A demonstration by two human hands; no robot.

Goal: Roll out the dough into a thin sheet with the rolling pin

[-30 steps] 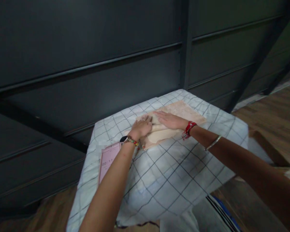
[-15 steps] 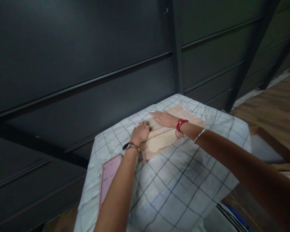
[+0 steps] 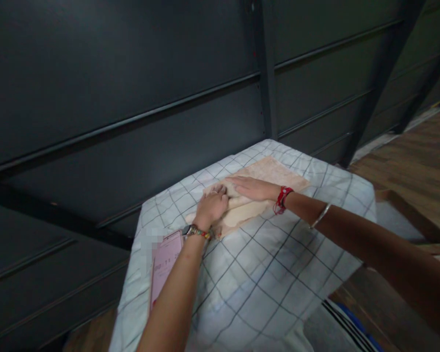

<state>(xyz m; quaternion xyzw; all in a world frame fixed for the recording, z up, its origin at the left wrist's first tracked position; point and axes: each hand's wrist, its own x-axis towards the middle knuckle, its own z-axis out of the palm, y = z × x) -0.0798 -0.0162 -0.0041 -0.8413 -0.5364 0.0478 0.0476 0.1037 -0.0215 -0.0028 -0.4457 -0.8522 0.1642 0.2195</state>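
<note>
A peach-coloured cloth (image 3: pixel 275 172) lies flat on a white checked sheet (image 3: pixel 264 274) that covers a small table. Its near edge is folded or rolled into a ridge. My left hand (image 3: pixel 211 206) presses on the left end of that ridge, fingers curled over it. My right hand (image 3: pixel 251 187) lies flat, palm down, on the cloth just beyond the ridge, fingers pointing left. The two hands almost touch.
A pink phone (image 3: pixel 164 264) lies screen up on the sheet at the left, beside my left forearm. Dark metal panels (image 3: pixel 132 98) form a wall right behind the table. Wooden floor (image 3: pixel 418 156) shows at the right, and a striped fabric (image 3: pixel 344 322) below the table's near edge.
Both hands stay on the cloth's folded ridge, shifting only slightly along it. The camera view has swung a little, then settled.
</note>
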